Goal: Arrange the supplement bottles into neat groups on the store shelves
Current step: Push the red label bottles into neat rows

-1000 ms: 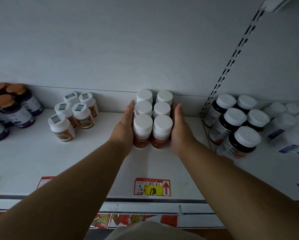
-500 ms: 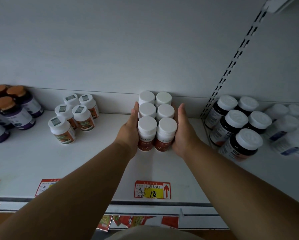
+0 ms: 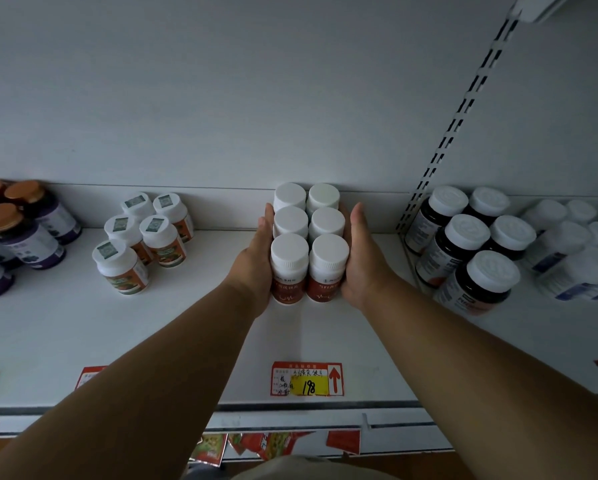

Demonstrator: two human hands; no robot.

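Note:
Six white-capped bottles with red labels point(image 3: 309, 244) stand in a tight two-by-three block on the white shelf point(image 3: 193, 327), the back pair against the rear wall. My left hand point(image 3: 256, 268) lies flat against the block's left side. My right hand point(image 3: 363, 261) presses flat on its right side, fingers straight and together. The block is squeezed between both palms.
Several white-capped bottles with orange-green labels point(image 3: 141, 237) stand loosely at the left, with copper-capped purple bottles point(image 3: 16, 233) further left. Dark bottles with white caps point(image 3: 463, 244) and pale bottles point(image 3: 574, 251) fill the bay at the right, past a slotted upright point(image 3: 453, 126). A price tag point(image 3: 307, 379) sits on the shelf front.
Both hands stay pressed on the block's sides. The block has nudged slightly to the right and its rows sit a little tighter.

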